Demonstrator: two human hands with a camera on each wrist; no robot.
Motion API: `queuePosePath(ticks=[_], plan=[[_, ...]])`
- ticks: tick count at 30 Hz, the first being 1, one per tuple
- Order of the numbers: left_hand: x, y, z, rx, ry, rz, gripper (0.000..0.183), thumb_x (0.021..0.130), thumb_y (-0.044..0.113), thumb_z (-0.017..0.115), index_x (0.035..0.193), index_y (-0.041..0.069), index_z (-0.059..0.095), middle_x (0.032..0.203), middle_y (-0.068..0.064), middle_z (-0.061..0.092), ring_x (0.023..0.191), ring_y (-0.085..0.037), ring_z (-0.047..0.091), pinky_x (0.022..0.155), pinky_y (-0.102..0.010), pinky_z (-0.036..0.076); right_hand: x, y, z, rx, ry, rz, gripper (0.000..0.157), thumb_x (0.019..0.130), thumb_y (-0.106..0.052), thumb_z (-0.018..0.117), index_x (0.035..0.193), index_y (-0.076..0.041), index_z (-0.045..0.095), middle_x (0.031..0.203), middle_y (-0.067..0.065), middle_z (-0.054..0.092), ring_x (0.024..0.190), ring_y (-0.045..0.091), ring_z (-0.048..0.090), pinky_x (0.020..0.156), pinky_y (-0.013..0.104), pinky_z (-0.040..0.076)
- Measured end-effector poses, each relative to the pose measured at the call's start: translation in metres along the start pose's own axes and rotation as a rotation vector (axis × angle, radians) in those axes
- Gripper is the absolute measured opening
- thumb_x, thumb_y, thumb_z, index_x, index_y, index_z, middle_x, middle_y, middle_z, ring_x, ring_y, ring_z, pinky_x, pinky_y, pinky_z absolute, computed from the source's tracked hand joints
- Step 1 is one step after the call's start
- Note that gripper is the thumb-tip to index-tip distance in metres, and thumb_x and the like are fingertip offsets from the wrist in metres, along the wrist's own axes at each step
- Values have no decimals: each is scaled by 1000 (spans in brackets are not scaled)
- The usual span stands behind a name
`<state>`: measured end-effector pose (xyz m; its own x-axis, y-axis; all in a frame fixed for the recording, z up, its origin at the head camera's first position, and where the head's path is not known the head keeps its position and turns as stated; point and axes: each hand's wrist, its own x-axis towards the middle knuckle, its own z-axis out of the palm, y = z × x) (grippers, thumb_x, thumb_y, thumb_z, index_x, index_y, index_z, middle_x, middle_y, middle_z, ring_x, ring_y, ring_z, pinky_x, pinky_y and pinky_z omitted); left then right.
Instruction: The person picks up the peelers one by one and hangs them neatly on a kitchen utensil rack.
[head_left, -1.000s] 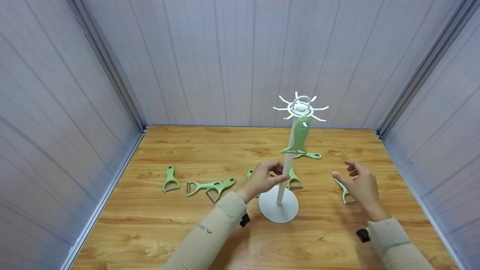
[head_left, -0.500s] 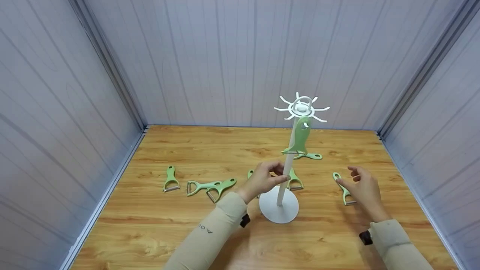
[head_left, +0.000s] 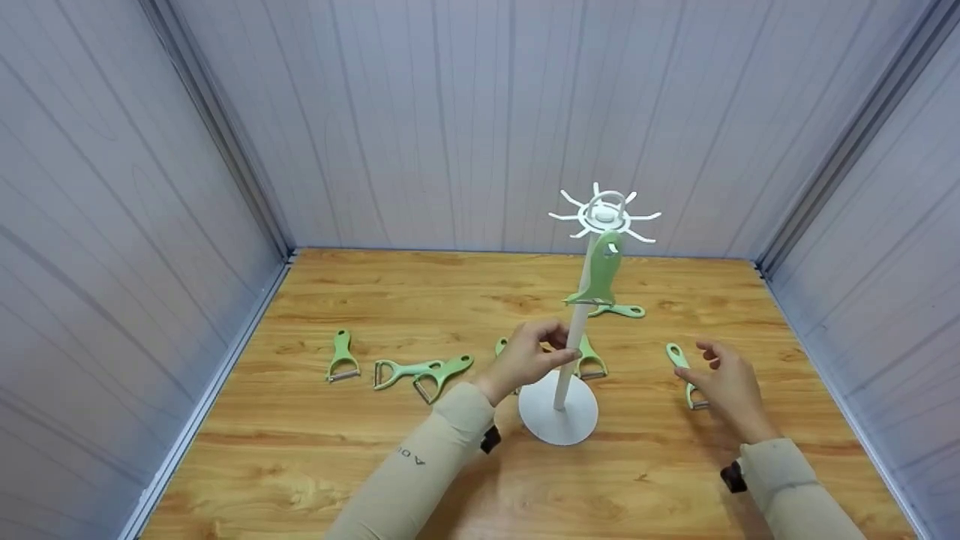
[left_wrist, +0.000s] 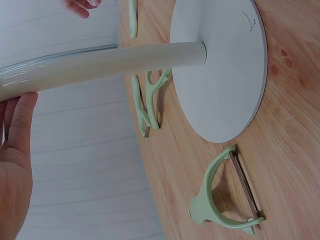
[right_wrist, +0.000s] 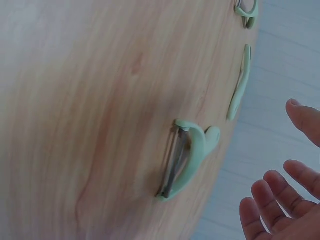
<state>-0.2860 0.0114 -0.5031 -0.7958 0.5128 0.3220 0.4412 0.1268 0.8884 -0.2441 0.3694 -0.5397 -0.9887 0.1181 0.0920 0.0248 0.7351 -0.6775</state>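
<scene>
My left hand (head_left: 525, 360) pinches the white pole (head_left: 578, 324) of an upright stand, between thumb and fingers. Its round white base (left_wrist: 220, 95) rests flat on the wooden table. A green peeler (head_left: 602, 274) hangs by its handle hole from one hook of the stand's top ring (head_left: 603, 219). My right hand (head_left: 727, 382) is over another green peeler (head_left: 679, 361) on the right, hiding part of it from the head view. In the right wrist view, the fingers are apart and hold nothing, and that peeler (right_wrist: 199, 150) lies on the table beyond them.
Left of the stand lie one separate peeler (head_left: 342, 351) and two touching peelers, one pale (head_left: 405, 371) and one darker (head_left: 454, 367). Others lie partly hidden behind my left hand and the pole, with one peeler (head_left: 628, 310) farther back. Panel walls (head_left: 450, 127) enclose the table.
My right hand has moved slightly down and toward me over the right peeler, uncovering its handle end; its fingers and thumb have drawn a little closer. My left hand stays on the pole.
</scene>
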Motion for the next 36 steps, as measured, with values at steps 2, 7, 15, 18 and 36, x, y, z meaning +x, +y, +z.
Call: queuePosePath(ticks=[2,7,15,18,36], plan=[[0,0,0,8,2,0,13,100,10,79,109,1,76,103,-14,77,92,-6,68,88,-40,63,0,3,1,4,-23,22,73,98,-27,84,154,8,52,138,33,58,124,47,57,93,53,52],[0,-1,-1,16,-2,3,16,99,9,80,111,-1,76,104,-14,77,92,-5,68,85,-29,61,1,9,4,-11,-59,58,75,98,-28,83,155,9,50,141,35,56,123,48,58,93,57,53],[0,0,-1,27,-4,-4,13,99,10,80,110,3,77,104,-13,78,92,-6,69,85,-25,59,3,16,4,-50,-89,53,76,99,-27,82,155,12,48,144,39,54,128,56,57,98,64,53],[1,0,-1,33,-2,0,14,99,10,80,110,3,77,104,-13,79,92,-7,70,85,-26,59,4,19,5,-80,-92,39,75,99,-27,82,154,13,49,143,40,55,129,58,57,98,66,53],[1,-2,-1,28,-2,17,15,99,8,80,112,1,76,105,-14,79,92,-7,69,84,-24,59,14,35,12,-69,-179,133,80,100,-31,80,152,19,46,147,44,53,132,55,58,105,64,53]])
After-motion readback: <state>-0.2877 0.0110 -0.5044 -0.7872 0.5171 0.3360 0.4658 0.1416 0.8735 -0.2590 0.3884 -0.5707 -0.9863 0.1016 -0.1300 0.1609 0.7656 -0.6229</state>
